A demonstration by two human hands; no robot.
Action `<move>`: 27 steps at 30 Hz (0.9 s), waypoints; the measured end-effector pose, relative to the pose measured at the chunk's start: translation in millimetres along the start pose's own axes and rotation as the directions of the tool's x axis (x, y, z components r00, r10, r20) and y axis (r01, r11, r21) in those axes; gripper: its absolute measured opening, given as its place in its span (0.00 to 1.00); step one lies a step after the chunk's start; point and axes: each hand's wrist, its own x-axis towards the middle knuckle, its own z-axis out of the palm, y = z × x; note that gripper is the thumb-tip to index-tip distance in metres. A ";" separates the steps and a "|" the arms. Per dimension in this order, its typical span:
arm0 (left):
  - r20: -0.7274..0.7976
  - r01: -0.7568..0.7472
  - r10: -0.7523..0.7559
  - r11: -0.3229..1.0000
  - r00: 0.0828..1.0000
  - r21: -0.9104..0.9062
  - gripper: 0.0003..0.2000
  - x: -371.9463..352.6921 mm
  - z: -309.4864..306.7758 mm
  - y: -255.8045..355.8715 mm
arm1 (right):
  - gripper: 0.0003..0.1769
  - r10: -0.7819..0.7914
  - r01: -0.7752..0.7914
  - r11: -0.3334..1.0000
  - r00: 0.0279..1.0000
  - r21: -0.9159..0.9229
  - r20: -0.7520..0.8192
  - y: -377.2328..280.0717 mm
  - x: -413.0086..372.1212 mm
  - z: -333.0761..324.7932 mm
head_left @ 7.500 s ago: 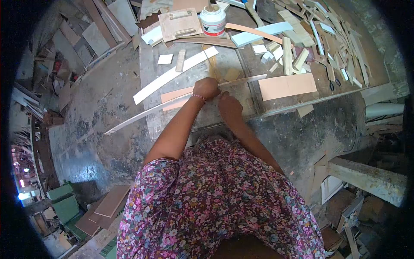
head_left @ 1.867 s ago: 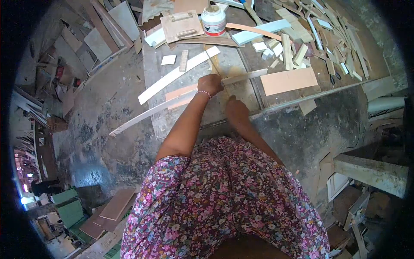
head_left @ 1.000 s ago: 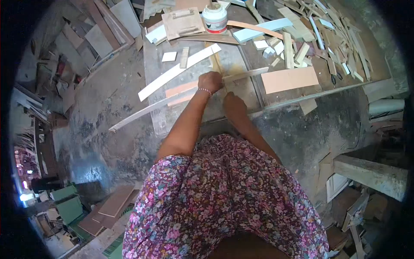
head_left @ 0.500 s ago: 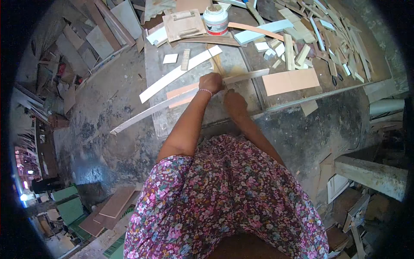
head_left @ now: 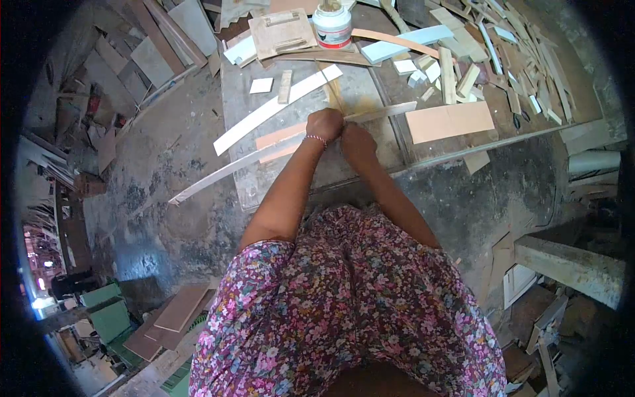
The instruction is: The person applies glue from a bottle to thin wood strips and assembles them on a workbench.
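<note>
A long pale wooden strip [head_left: 221, 176] lies slanted over the near edge of the table, its left end out past the edge. My left hand [head_left: 325, 124], with a bracelet at the wrist, is closed over it. Close beside it, my right hand [head_left: 359, 144] is a fist at the near end of a thin, dark, blade-like tool [head_left: 329, 83] that points away across the table. The tool's near end is hidden by my fingers. Beneath the strip shows a peach-coloured board [head_left: 281, 137]. Beyond lies a white strip [head_left: 264, 118] with a small wooden block [head_left: 285, 87] against it.
A white glue tub [head_left: 333, 28] stands at the far side, beside a wooden piece with slats [head_left: 283, 32]. To the right lie a peach panel [head_left: 450, 122], pliers-like handles [head_left: 520, 120] and many wood offcuts [head_left: 466, 81]. A pale beam [head_left: 572, 268] juts in at lower right.
My right hand has moved forward, up against my left hand, and the thin tool has slid farther away from me. My left hand keeps its place on the strip.
</note>
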 end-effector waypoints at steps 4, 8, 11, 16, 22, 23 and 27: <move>0.039 0.012 -0.013 1.000 0.999 0.027 0.09 0.4 -3.1 1.0 | 0.12 -0.056 0.058 0.997 0.998 -0.059 0.043 4.2 -10.5 -1.3; 0.069 -0.006 0.006 1.000 0.998 -0.006 0.10 1.2 -3.4 4.5 | 0.11 -0.038 0.046 0.991 0.997 -0.125 0.069 9.9 -43.7 -16.1; 0.074 0.005 -0.006 1.000 0.997 0.003 0.11 1.0 -4.6 2.2 | 0.11 0.035 -0.033 0.997 0.998 -0.066 0.043 0.8 -44.8 -12.7; 0.029 -0.027 0.027 1.000 0.999 0.001 0.10 -4.6 -4.8 4.0 | 0.11 -0.037 0.036 0.999 0.999 -0.036 -0.017 -0.1 -36.4 -8.9; 0.053 0.010 -0.011 0.999 0.999 0.032 0.10 -3.0 -9.9 5.0 | 0.11 -0.040 0.040 0.999 0.999 -0.016 -0.003 2.0 -1.6 4.5; 0.053 0.005 -0.006 1.000 0.999 0.029 0.10 -1.8 -8.8 5.6 | 0.11 -0.030 0.030 0.999 1.000 -0.024 -0.003 3.6 -0.6 5.4; 0.069 0.019 -0.021 1.000 0.997 0.019 0.11 -0.3 -9.6 3.0 | 0.11 -0.064 0.068 0.996 0.996 -0.053 0.065 -4.5 -28.9 -22.5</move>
